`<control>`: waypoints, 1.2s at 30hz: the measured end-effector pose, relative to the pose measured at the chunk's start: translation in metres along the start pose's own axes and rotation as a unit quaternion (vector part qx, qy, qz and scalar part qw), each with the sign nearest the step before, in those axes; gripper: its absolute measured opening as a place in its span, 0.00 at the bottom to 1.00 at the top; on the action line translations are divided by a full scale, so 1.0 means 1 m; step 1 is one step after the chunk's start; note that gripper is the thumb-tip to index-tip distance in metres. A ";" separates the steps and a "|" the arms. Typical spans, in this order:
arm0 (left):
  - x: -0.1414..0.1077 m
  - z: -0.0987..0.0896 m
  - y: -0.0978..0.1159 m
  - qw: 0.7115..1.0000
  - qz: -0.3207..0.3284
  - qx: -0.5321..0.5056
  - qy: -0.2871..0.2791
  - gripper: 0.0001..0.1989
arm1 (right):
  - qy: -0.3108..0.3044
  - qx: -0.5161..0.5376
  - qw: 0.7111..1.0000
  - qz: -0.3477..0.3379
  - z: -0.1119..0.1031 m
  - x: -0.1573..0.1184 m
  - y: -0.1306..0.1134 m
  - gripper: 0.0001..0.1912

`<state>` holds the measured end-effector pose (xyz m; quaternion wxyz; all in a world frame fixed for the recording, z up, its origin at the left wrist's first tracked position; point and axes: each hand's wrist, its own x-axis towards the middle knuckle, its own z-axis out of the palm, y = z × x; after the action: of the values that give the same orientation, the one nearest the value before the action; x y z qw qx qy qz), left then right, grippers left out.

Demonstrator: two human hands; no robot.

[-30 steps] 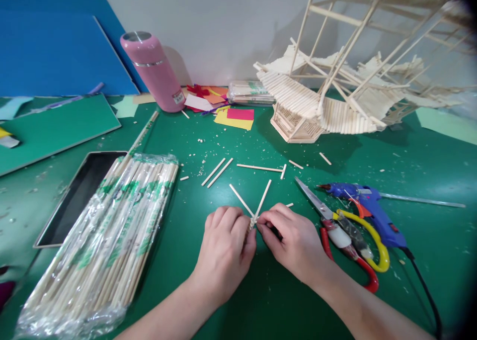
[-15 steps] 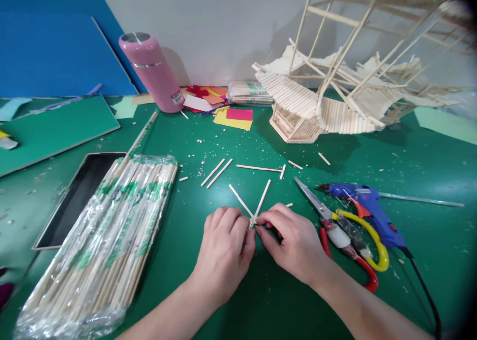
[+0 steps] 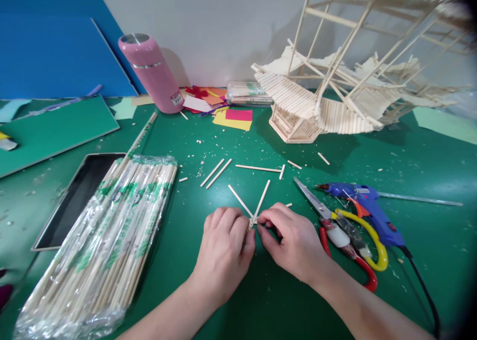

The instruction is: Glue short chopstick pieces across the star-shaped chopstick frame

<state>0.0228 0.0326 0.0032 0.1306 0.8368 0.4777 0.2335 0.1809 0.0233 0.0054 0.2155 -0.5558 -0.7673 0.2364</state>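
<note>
Low in the middle of the head view, a small assembly of wooden sticks (image 3: 263, 197) has two sticks spreading upward in a V. My left hand (image 3: 226, 248) is closed round its lower left part, and its fingers hide much of the joint. From the right, my right hand (image 3: 292, 240) pinches the assembly near the joint with thumb and index finger. Farther back on the green table lie two parallel sticks (image 3: 219, 174) and a T-shaped pair of sticks (image 3: 259, 168).
Scissors (image 3: 339, 230) and a blue glue gun (image 3: 367, 206) with its cord lie at the right. Bagged chopsticks (image 3: 108, 240) overlap a dark tablet (image 3: 70, 206) at the left. Behind stand a pink bottle (image 3: 154, 74) and a large stick model (image 3: 298, 94). Paper scraps (image 3: 233, 120) lie between them.
</note>
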 end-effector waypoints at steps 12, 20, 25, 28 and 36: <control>-0.001 0.001 -0.001 1.000 0.000 0.004 0.000 0.04 | 0.002 -0.021 1.000 -0.003 0.002 0.003 0.000 0.06; 0.000 0.001 0.000 1.000 0.000 0.006 0.003 0.04 | 0.006 -0.017 1.000 -0.006 0.003 0.001 0.000 0.06; 0.000 0.001 0.000 1.000 0.000 0.007 0.002 0.04 | 0.003 -0.016 1.000 -0.006 0.003 0.001 0.000 0.07; 0.000 0.002 -0.001 1.000 -0.001 0.005 0.000 0.04 | -0.001 -0.006 1.000 -0.003 0.001 0.001 0.000 0.06; 0.000 0.000 0.000 1.000 -0.004 0.008 -0.008 0.05 | 0.012 0.003 1.000 0.001 0.000 0.002 -0.001 0.06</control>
<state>0.0229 0.0331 0.0030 0.1291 0.8375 0.4820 0.2226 0.1800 0.0247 0.0063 0.2260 -0.5588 -0.7632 0.2328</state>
